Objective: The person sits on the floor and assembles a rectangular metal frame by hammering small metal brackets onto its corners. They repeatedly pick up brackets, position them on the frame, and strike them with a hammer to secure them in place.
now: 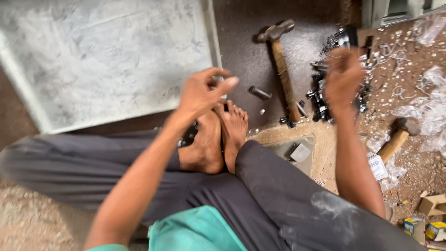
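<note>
Beside the metal sheet's edge (214, 56), left hand (203, 93) pinched empty, right hand (343, 76) grip unclear, hammer (281, 65) between.

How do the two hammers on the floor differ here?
The ball-peen hammer lies in full view on the dark mat, metal head away from the person and long handle running toward the feet. The second hammer rests on the littered ground to the right, only its short pale handle and a dark head end showing, tilted diagonally. Both have wooden handles, and neither hand touches them.
</note>
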